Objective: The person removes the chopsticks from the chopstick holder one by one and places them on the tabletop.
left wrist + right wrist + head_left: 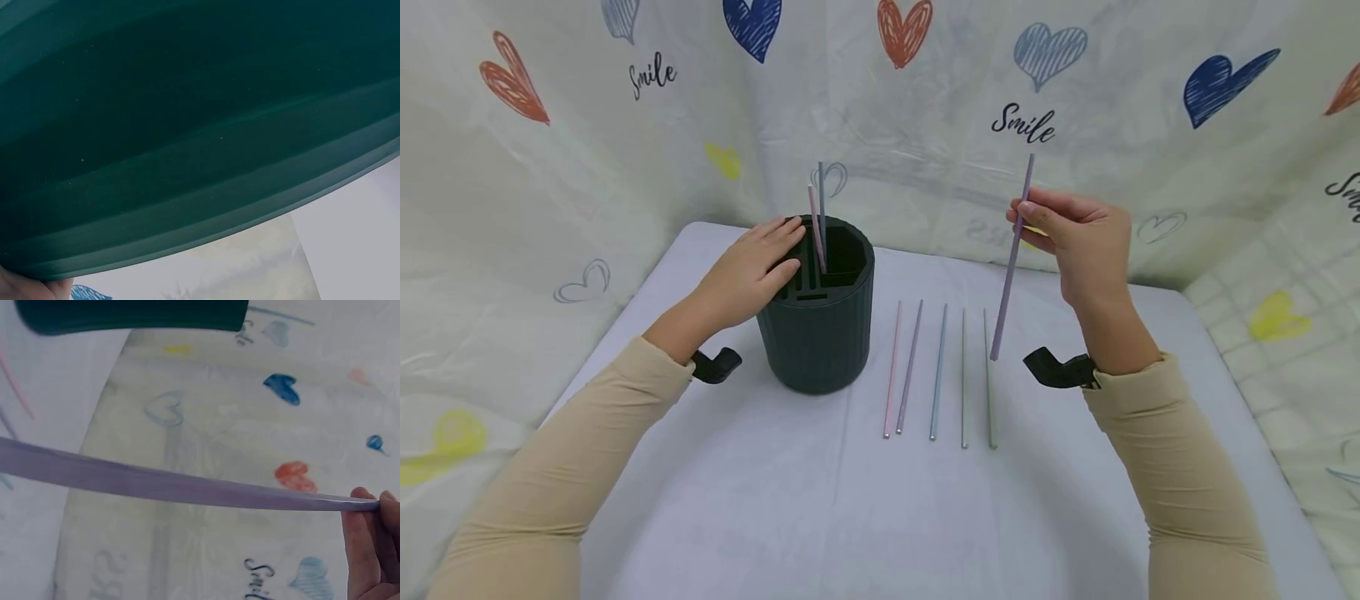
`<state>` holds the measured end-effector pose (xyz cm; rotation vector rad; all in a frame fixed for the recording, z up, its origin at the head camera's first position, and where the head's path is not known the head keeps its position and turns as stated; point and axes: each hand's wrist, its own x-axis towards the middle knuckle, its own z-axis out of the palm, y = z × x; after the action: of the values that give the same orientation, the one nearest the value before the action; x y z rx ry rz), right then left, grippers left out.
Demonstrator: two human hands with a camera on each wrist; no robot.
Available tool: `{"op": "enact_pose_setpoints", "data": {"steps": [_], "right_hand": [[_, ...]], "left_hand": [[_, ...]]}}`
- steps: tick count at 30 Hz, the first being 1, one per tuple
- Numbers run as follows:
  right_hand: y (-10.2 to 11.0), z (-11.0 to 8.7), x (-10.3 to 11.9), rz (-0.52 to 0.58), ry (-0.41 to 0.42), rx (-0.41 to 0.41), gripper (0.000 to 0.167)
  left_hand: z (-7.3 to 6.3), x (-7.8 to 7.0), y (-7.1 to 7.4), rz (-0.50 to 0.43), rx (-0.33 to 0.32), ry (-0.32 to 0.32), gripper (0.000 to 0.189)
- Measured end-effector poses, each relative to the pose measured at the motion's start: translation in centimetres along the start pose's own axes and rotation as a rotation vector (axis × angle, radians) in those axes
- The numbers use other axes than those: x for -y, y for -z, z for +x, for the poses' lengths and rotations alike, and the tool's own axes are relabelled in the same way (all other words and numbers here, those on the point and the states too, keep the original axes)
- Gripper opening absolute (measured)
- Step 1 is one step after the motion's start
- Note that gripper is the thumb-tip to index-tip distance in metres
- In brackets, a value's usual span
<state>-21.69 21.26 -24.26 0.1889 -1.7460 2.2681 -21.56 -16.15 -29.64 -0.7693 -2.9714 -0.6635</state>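
Observation:
Raised over the right part of the table, my right hand pinches a thin purple stick near its upper end. In the right wrist view the purple stick runs from the fingertips across the picture. My left hand rests on the rim of a dark green ribbed holder with divided compartments, its fingers fairly straight. A pink stick and a blue-grey stick stand in the holder. The holder's wall fills most of the left wrist view.
Right of the holder, several thin sticks lie side by side: pink, purple, blue and two greenish ones. The white-covered table meets a patterned curtain at the back.

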Motion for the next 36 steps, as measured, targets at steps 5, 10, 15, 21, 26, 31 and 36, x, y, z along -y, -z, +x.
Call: {"op": "enact_pose_setpoints", "data": {"steps": [5,10,15,21,26,31,36], "right_hand": [[3.8,1.0,-1.5,-0.114,-0.206,-0.005,0.01],[6.6,1.7,-2.3,-0.196,-0.397,0.015,0.009],[8.7,2.2,-3.3,-0.187,-0.531,-0.025,0.012],[10.9,2.4,-5.6,-0.178,-0.638,-0.025,0.02],[12.1,2.3,-8.1,-0.178,-0.747,-0.012,0.029],[12.6,1.9,-10.2,-0.227,-0.808,-0.015,0.036],[12.8,1.5,-12.1,-0.258,-0.862,-0.007,0.035]], "left_hand": [[-0.1,0.0,0.1,-0.006,0.005,-0.004,0.057],[-0.2,-0.1,0.1,-0.006,0.009,-0.001,0.057],[-0.3,-0.1,0.0,-0.009,0.005,-0.003,0.057],[-0.2,-0.2,0.1,-0.005,0.001,-0.005,0.057],[-0.1,-0.3,0.0,-0.005,0.002,-0.007,0.057],[-0.1,-0.2,0.0,-0.011,-0.001,-0.007,0.057],[-0.1,-0.1,-0.1,-0.008,0.002,-0.004,0.057]]}}
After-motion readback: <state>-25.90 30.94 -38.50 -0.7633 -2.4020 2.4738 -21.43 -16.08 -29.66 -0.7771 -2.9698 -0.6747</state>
